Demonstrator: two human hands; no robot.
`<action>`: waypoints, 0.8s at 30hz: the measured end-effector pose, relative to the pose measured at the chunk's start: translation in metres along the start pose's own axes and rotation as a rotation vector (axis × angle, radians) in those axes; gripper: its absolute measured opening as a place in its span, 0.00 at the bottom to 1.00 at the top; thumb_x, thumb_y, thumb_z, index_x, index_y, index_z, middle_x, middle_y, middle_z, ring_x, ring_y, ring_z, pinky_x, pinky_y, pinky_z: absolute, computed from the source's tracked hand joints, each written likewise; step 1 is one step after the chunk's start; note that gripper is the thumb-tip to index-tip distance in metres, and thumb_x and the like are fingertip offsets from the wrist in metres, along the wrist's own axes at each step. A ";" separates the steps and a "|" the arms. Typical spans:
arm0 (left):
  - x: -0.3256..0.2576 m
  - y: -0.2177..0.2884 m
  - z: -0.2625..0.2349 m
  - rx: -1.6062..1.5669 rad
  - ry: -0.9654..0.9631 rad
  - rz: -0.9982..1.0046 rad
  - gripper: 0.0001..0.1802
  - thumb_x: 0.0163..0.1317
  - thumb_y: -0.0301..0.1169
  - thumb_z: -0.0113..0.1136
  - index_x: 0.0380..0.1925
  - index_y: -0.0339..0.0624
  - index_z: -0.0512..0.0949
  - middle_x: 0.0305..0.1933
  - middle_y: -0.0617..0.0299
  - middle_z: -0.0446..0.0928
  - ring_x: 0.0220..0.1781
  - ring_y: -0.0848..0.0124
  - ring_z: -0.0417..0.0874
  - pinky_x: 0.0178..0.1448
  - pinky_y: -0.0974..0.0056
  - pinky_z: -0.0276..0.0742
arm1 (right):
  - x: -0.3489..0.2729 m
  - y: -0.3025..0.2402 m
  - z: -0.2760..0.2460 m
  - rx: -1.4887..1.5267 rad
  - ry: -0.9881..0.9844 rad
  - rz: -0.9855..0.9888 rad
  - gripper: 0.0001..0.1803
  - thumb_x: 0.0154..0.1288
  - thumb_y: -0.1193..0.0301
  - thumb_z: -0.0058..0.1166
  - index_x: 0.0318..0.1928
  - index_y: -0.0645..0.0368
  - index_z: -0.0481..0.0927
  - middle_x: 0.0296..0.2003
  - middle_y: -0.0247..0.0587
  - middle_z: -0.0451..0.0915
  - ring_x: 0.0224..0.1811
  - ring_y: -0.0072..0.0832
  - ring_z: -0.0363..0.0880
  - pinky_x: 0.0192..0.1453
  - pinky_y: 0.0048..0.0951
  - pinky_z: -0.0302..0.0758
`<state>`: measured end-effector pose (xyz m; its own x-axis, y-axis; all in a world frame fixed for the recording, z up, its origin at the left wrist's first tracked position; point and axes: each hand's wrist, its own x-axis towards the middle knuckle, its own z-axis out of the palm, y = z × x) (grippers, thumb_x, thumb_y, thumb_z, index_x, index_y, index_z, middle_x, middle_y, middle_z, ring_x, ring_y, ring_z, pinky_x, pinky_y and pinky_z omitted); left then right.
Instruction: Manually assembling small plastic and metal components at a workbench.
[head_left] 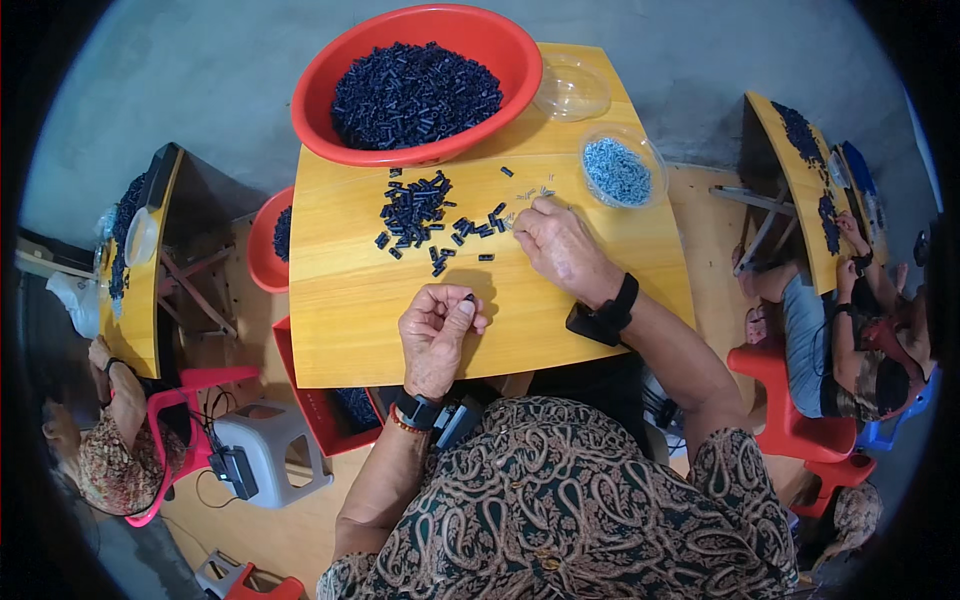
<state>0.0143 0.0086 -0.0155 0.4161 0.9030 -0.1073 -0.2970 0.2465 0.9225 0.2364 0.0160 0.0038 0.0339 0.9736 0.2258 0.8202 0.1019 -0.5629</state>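
Near the front edge of the yellow table, my left hand is closed, with a small black plastic piece pinched between thumb and fingers. My right hand lies farther forward and to the right, its fingertips drawn together at the tabletop. Whatever those fingers hold, if anything, is hidden. Just beyond them are several tiny silvery pins or screws. Left of my right hand spreads a loose pile of short black tubular pieces, with some scattered singly toward me.
A large red basin of black pieces stands at the back. At the right are a clear tub of small pale-blue parts and a clear lid or dish. Red containers sit left of the table. Other people work at side tables.
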 end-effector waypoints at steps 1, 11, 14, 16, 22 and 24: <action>0.000 0.000 0.000 -0.002 0.001 -0.001 0.04 0.67 0.23 0.57 0.40 0.35 0.75 0.34 0.59 0.80 0.31 0.74 0.81 0.40 0.69 0.80 | -0.001 -0.002 -0.001 -0.002 -0.002 0.000 0.03 0.59 0.77 0.53 0.32 0.64 0.77 0.34 0.55 0.75 0.37 0.55 0.77 0.41 0.49 0.75; 0.001 -0.001 -0.001 -0.017 -0.033 -0.001 0.04 0.67 0.23 0.56 0.41 0.35 0.73 0.35 0.58 0.80 0.32 0.74 0.80 0.41 0.69 0.79 | 0.006 -0.002 -0.004 0.052 0.032 0.020 0.04 0.59 0.76 0.54 0.33 0.65 0.79 0.34 0.55 0.77 0.38 0.54 0.78 0.43 0.49 0.75; 0.001 -0.003 -0.001 -0.003 -0.039 0.003 0.05 0.67 0.23 0.57 0.41 0.36 0.73 0.35 0.58 0.80 0.32 0.74 0.80 0.41 0.69 0.79 | 0.007 0.001 0.005 0.015 0.043 0.009 0.03 0.57 0.77 0.56 0.30 0.65 0.79 0.31 0.54 0.77 0.36 0.52 0.78 0.42 0.46 0.75; 0.001 -0.003 -0.001 -0.007 -0.037 0.003 0.05 0.67 0.24 0.57 0.41 0.36 0.73 0.35 0.59 0.80 0.32 0.74 0.80 0.41 0.69 0.79 | 0.006 0.001 0.007 -0.031 0.080 -0.002 0.02 0.55 0.78 0.57 0.28 0.65 0.79 0.28 0.53 0.77 0.33 0.50 0.78 0.40 0.44 0.75; 0.001 0.000 0.000 -0.029 -0.010 0.000 0.05 0.67 0.23 0.57 0.40 0.35 0.73 0.35 0.59 0.80 0.32 0.74 0.80 0.41 0.69 0.79 | 0.003 -0.005 0.001 -0.073 -0.028 0.049 0.05 0.59 0.76 0.53 0.31 0.66 0.77 0.36 0.57 0.78 0.39 0.56 0.78 0.43 0.50 0.74; 0.001 -0.001 0.000 -0.013 -0.017 -0.010 0.05 0.67 0.23 0.57 0.40 0.35 0.73 0.35 0.58 0.80 0.32 0.74 0.80 0.41 0.69 0.79 | 0.000 -0.004 0.001 -0.100 0.001 0.053 0.05 0.59 0.77 0.53 0.33 0.67 0.76 0.35 0.57 0.77 0.38 0.57 0.77 0.42 0.50 0.74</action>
<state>0.0151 0.0092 -0.0160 0.4338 0.8943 -0.1097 -0.3044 0.2600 0.9164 0.2327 0.0157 0.0058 0.0794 0.9770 0.1980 0.8701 0.0290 -0.4920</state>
